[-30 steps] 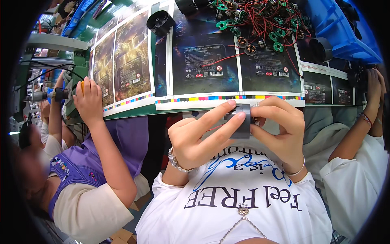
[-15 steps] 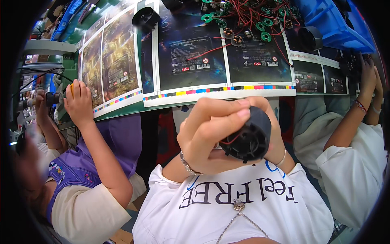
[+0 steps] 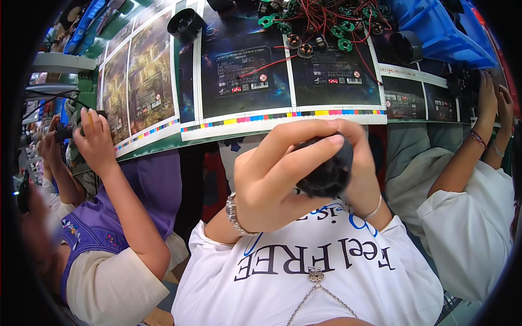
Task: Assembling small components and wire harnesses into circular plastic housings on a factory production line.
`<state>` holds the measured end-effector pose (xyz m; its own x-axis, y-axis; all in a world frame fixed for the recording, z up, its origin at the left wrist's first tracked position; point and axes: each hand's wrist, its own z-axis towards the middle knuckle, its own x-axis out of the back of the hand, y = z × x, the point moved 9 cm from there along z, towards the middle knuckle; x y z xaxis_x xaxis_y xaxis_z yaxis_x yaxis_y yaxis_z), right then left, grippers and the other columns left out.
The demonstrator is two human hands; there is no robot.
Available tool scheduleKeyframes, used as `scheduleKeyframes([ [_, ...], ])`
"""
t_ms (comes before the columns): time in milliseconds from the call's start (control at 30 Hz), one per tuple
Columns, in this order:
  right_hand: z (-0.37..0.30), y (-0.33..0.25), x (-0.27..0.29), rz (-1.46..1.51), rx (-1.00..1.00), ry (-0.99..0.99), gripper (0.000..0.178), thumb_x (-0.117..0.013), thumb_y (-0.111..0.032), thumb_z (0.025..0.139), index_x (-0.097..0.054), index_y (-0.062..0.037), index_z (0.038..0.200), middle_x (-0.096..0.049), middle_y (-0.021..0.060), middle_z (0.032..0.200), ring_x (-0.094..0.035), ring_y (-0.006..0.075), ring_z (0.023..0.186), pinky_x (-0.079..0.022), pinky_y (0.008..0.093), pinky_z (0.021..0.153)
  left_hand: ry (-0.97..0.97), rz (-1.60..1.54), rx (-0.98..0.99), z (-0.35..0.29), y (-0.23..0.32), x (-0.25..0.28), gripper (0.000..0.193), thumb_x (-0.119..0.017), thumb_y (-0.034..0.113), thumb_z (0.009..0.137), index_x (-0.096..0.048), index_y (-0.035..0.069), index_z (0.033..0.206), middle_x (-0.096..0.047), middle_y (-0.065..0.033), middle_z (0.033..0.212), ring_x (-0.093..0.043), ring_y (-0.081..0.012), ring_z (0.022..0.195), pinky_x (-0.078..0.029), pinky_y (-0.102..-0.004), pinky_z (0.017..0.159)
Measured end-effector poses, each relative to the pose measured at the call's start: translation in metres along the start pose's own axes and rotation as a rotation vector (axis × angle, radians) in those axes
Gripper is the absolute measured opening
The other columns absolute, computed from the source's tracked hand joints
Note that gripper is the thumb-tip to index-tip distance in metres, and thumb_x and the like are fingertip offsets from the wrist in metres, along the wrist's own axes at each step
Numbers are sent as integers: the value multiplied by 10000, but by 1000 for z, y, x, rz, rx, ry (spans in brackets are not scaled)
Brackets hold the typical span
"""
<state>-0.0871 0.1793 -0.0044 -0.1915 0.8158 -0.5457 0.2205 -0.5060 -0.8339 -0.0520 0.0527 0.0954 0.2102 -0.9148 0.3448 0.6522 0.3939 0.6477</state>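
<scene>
A black round plastic housing (image 3: 325,173) is held between my two hands, in front of my chest and off the table's near edge. My left hand (image 3: 277,176) wraps its near-left side, thumb and fingers closed on the rim. Around the right side curls my right hand (image 3: 363,174), its fingertips meeting those of the left at the top. The housing's inside is dark and blurred, so its details cannot be made out. Beyond it on the table lie several green ring-shaped circuit boards (image 3: 343,44) and small copper-wound motors (image 3: 305,50) with red wires (image 3: 315,16).
Printed sheets (image 3: 247,122) cover the green table. Black housings stand at the back left (image 3: 185,24) and right (image 3: 406,47). A blue plastic bin (image 3: 448,32) sits at the far right. Co-workers' arms reach in on the left (image 3: 128,201) and right (image 3: 462,157).
The housing has turned in my hands; its ribbed inside and the red wire seen earlier no longer show clearly. My view has shifted slightly, and the left co-worker's hand has moved.
</scene>
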Motion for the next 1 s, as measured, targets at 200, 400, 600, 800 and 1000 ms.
scheduleKeyframes([
  [200,1,-70,-41,-1028,847,-294,252,-722,23,732,-666,5,976,-645,111,968,-589,183,774,-503,248,672,110,-66,302,-8,-26,22,680,-893,61,529,-656,61,1166,-616,-195,1265,-669,-187,835,-552,-270,688],
  [400,10,-58,-78,-1163,922,-351,280,-711,26,734,-697,-2,1012,-642,94,960,-582,207,770,-500,289,663,-2,461,106,-3,-34,21,585,-848,35,547,-728,113,1114,-679,-76,1198,-627,-83,688,-492,-195,550],
  [600,43,-58,-72,-1148,854,-206,298,-685,41,745,-689,-11,1038,-615,106,1087,-573,215,755,-496,280,685,101,598,209,-10,-58,76,394,-804,-13,631,-736,89,1005,-680,30,829,-283,-45,476,-202,-190,414],
  [800,55,-59,-67,-1370,983,-114,331,-672,46,767,-664,-30,1090,-575,92,1160,-568,209,773,-481,285,722,226,823,397,-12,-85,127,396,-788,31,692,-670,116,1061,-664,31,789,-345,-70,479,-274,-218,433],
  [1000,58,-47,-51,-1393,758,-108,316,-688,24,771,-642,-26,1080,-568,70,1064,-553,190,767,-463,304,729,259,1152,430,-18,-122,188,391,-778,65,713,-649,134,1075,-658,-10,963,-487,-131,604,-412,-268,564],
])
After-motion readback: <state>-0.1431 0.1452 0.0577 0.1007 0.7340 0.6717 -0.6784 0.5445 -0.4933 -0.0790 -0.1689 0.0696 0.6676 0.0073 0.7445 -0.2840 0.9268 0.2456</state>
